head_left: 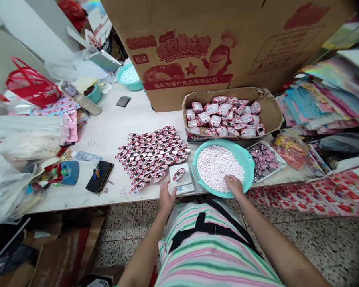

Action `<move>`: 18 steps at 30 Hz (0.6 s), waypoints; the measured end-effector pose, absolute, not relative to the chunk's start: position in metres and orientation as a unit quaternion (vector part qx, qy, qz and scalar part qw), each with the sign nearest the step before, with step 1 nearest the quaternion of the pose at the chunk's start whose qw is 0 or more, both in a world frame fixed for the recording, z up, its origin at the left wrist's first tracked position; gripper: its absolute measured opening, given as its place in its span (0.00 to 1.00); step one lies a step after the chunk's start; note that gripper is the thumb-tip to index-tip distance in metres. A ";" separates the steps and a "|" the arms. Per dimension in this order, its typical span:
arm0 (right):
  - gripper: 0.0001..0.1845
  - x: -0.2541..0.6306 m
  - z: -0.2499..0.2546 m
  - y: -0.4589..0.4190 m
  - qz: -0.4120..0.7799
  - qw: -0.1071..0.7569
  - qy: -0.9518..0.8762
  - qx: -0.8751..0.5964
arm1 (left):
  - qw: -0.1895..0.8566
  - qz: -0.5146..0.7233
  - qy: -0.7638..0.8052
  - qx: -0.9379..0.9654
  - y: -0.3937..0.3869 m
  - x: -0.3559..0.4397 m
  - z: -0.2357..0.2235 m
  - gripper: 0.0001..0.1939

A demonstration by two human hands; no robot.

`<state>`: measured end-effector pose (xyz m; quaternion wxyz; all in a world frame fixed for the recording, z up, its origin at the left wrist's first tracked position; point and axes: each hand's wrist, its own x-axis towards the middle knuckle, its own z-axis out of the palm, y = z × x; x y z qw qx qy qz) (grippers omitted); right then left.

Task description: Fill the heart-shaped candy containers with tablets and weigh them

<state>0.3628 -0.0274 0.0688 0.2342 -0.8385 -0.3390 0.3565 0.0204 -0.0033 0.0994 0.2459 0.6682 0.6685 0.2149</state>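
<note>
My right hand [233,184] is down in a teal basin [247,159] heaped with small white candies [217,163], fingers curled into the pile. Beside the basin stands a small white scale [184,179] carrying one oval tin [178,174]. My left hand [166,196] rests at the table edge, touching the scale's front left corner, fingers together. Left of the scale lies a spread of several pink oval tins [154,153], laid in overlapping rows.
A low cardboard box of pink packets [225,113] sits behind the basin, with a big printed carton [215,44] behind it. A tray of dark round lids [265,159] lies to the right. A black pouch [100,176], phone [123,101], bags and a second teal bowl [130,77] crowd the left.
</note>
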 end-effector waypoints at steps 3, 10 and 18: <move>0.22 0.365 0.070 -0.029 0.362 0.224 -0.354 -0.833 | 0.230 0.191 0.625 0.721 0.024 0.049 0.106 0.27; 0.26 0.377 0.055 -0.037 0.393 0.191 -0.352 -0.828 | 0.254 0.014 0.622 0.740 0.057 0.075 0.101 0.27; 0.25 0.384 0.050 -0.038 0.418 0.132 -0.352 -0.827 | 0.255 0.091 0.651 0.710 0.000 0.014 0.115 0.27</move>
